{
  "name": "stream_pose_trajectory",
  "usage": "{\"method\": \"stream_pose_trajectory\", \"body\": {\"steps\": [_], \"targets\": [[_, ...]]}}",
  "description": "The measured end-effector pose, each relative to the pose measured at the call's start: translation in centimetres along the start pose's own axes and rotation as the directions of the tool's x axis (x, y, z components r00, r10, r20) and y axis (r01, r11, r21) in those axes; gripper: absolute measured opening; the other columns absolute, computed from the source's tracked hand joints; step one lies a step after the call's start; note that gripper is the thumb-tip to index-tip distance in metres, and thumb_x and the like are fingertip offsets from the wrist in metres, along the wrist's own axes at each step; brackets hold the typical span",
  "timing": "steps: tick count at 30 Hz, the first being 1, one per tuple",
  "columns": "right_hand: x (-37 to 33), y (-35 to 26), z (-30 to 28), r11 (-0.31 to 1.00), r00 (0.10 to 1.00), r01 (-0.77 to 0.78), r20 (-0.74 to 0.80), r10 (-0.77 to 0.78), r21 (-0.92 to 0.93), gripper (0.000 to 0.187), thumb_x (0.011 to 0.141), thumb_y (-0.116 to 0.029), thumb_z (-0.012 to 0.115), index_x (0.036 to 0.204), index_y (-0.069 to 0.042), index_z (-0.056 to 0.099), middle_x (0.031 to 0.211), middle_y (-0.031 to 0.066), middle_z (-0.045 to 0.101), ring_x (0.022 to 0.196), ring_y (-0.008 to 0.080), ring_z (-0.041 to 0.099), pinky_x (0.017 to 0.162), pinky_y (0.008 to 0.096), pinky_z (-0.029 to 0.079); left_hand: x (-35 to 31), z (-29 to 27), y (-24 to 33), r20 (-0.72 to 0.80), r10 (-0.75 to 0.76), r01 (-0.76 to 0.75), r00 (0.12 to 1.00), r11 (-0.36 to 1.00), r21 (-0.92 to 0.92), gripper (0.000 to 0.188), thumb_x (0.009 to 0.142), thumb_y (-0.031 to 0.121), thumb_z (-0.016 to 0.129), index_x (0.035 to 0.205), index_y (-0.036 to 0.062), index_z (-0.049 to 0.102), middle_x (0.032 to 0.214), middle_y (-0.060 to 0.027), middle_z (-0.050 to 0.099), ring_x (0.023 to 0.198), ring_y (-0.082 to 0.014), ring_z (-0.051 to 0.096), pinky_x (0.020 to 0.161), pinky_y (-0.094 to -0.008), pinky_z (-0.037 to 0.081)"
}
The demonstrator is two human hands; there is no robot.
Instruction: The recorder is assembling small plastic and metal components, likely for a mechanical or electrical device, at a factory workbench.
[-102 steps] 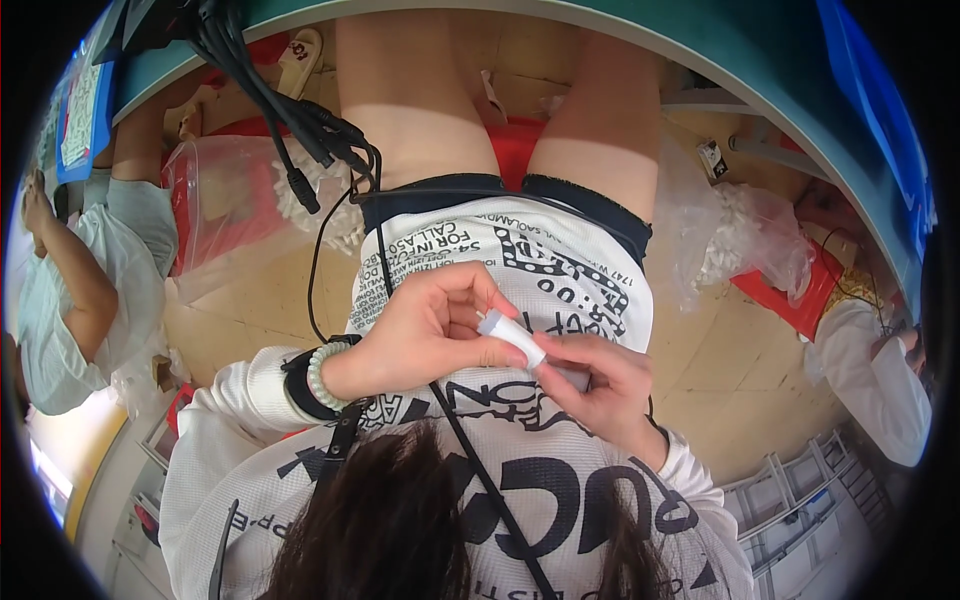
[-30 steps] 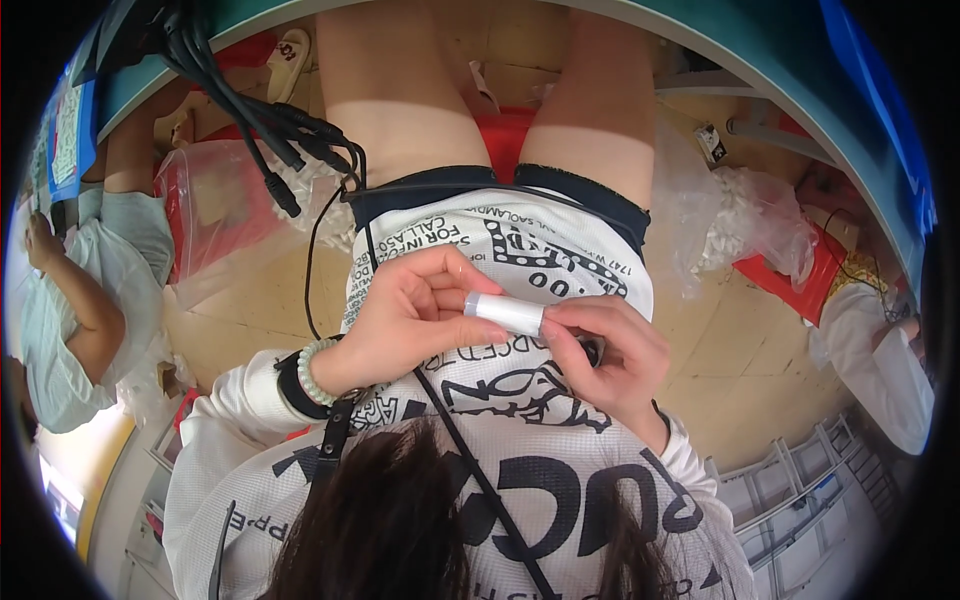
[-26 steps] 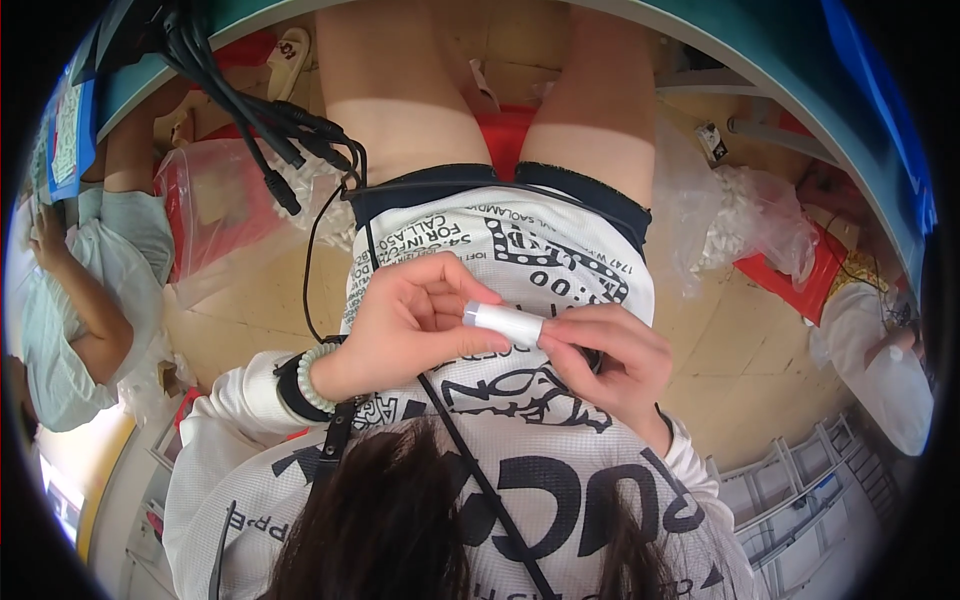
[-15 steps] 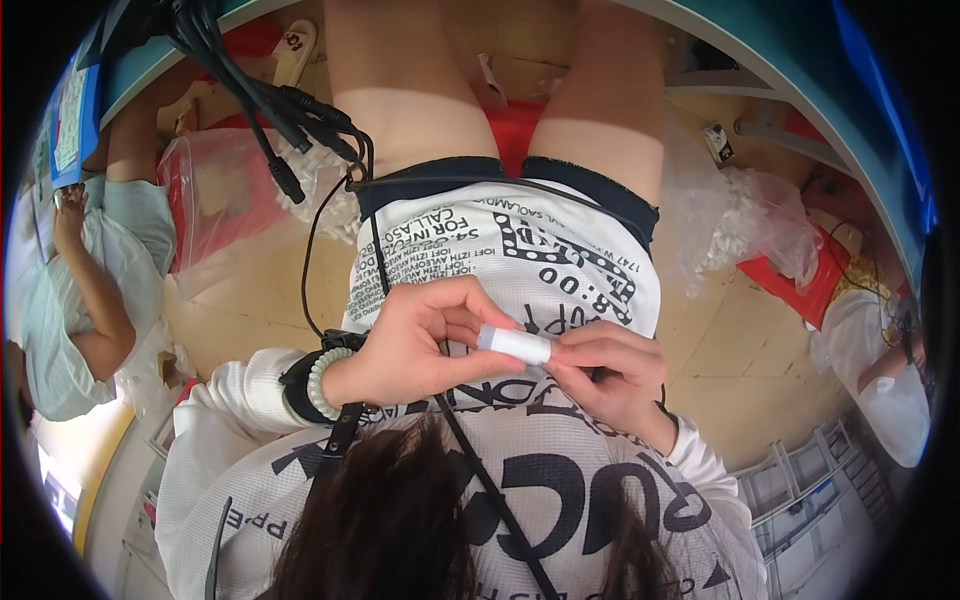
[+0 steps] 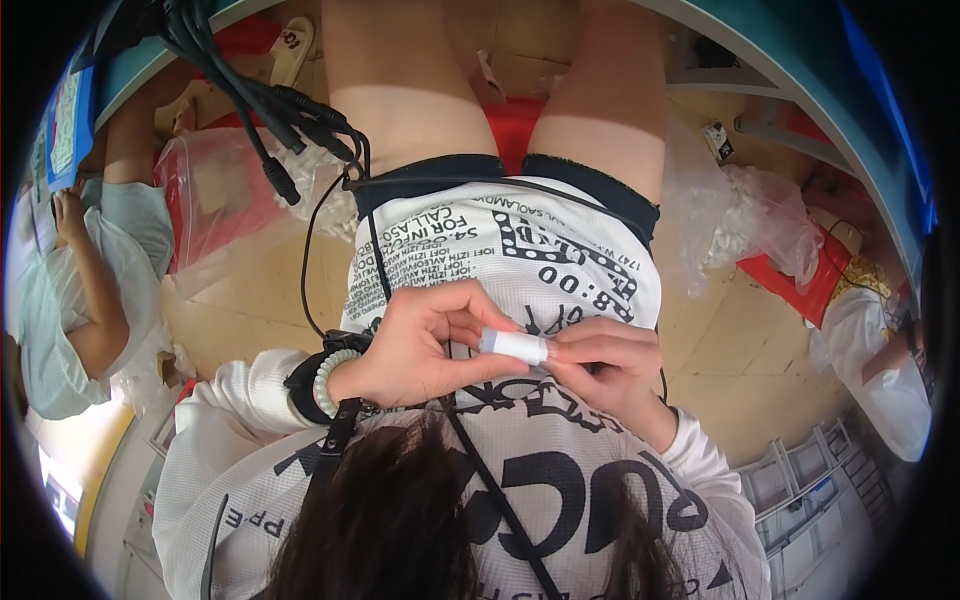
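Note:
A small white cylinder [image 5: 518, 347] with a greyish left end lies across my lap's front, held level between my two hands. My left hand [image 5: 420, 338] is closed round its left part, thumb below and fingertips above. At the other end my right hand [image 5: 612, 368] pinches with thumb and forefinger. A bit of clear film shows by the right fingertips, and what else they hold is hidden. My printed white shirt [image 5: 575, 285] lies right behind the cylinder.
Black cables [image 5: 300, 120] hang at the upper left, one running over my lap. Bags of white pieces, one a clear bag [image 5: 765, 225], stand on both sides. A teal table edge [image 5: 780, 60] curves overhead. People sit left and right; a white rack [image 5: 815, 490] stands lower right.
My right hand has shifted very slightly, and a little more clear film shows at the cylinder's right end. My left hand keeps its hold. The person at left has moved a little.

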State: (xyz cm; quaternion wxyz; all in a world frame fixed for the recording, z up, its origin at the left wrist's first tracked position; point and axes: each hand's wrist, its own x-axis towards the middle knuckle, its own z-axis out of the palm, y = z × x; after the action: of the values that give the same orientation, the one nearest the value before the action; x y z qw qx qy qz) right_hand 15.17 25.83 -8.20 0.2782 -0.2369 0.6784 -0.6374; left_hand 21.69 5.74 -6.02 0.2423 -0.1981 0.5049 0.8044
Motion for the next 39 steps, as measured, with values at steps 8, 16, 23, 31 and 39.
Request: {"method": "stream_pose_trajectory", "body": {"steps": [8, 16, 23, 31, 39], "targets": [[0.3, -0.2, 0.2, 0.998, 0.999, 0.053, -0.002, -0.053, -0.043, 0.013, 0.066, 0.004, 0.07, 0.079, 0.001, 0.067, 0.07, 0.0089, 0.062, 0.059, 0.0161, 0.059, 0.052, 0.0228, 0.046, -0.1, -0.1, -0.2, -0.015, 0.006, -0.006, 1.0, 0.999, -0.036, 0.022, 0.073, -0.001, 0.069, 0.089, -0.001, 0.054, 0.092, -0.009, 0.062, 0.085, -0.0123, 0.061, 0.073, -0.0233, 0.05], [0.5, 0.7, 0.1, 0.997, 0.997, 0.079, 0.003, -0.079, -0.014, 0.014, 0.066, 0.003, 0.071, 0.079, 0.0, 0.067, 0.069, 0.0088, 0.062, 0.056, 0.016, 0.058, 0.051, 0.0233, 0.046, 0.1, 0.0, -0.1, -0.035, -0.015, 0.015, 0.999, 1.0, 0.005, 0.021, 0.072, -0.001, 0.07, 0.087, -0.0001, 0.055, 0.091, -0.0082, 0.062, 0.084, -0.0114, 0.061, 0.074, -0.0234, 0.05], [0.5, 0.4, -0.1, 0.995, 0.995, 0.098, 0.019, -0.097, -0.037, 0.014, 0.066, 0.002, 0.071, 0.079, 0.0, 0.067, 0.07, 0.0094, 0.062, 0.056, 0.0171, 0.058, 0.05, 0.0236, 0.045, 0.1, 0.1, -0.1, -0.045, -0.021, 0.021, 0.999, 1.0, -0.005, 0.021, 0.071, 0.0, 0.071, 0.086, -0.0001, 0.055, 0.09, -0.0077, 0.062, 0.083, -0.0111, 0.061, 0.073, -0.0226, 0.05], [0.5, 0.0, -0.7, 0.988, 0.982, 0.139, 0.139, -0.128, -0.072, 0.02, 0.069, 0.002, 0.068, 0.089, 0.002, 0.066, 0.078, 0.0114, 0.062, 0.062, 0.0195, 0.059, 0.054, 0.0258, 0.046, 0.1, -0.2, 0.0, -0.017, -0.054, 0.054, 0.998, 0.998, -0.028, 0.022, 0.072, -0.001, 0.07, 0.087, -0.0007, 0.054, 0.091, -0.0093, 0.062, 0.085, -0.0125, 0.061, 0.073, -0.0229, 0.05], [0.5, 0.1, -1.6, 0.965, 0.929, 0.238, 0.315, -0.195, -0.106, 0.035, 0.066, 0.006, 0.064, 0.101, 0.005, 0.06, 0.088, 0.012, 0.058, 0.067, 0.0223, 0.055, 0.057, 0.0284, 0.045, 0.1, -0.2, -0.1, -0.027, -0.042, 0.04, 0.999, 0.998, -0.039, 0.021, 0.072, -0.001, 0.07, 0.086, -0.0009, 0.053, 0.091, -0.0091, 0.063, 0.083, -0.0122, 0.061, 0.073, -0.0228, 0.05]]}}
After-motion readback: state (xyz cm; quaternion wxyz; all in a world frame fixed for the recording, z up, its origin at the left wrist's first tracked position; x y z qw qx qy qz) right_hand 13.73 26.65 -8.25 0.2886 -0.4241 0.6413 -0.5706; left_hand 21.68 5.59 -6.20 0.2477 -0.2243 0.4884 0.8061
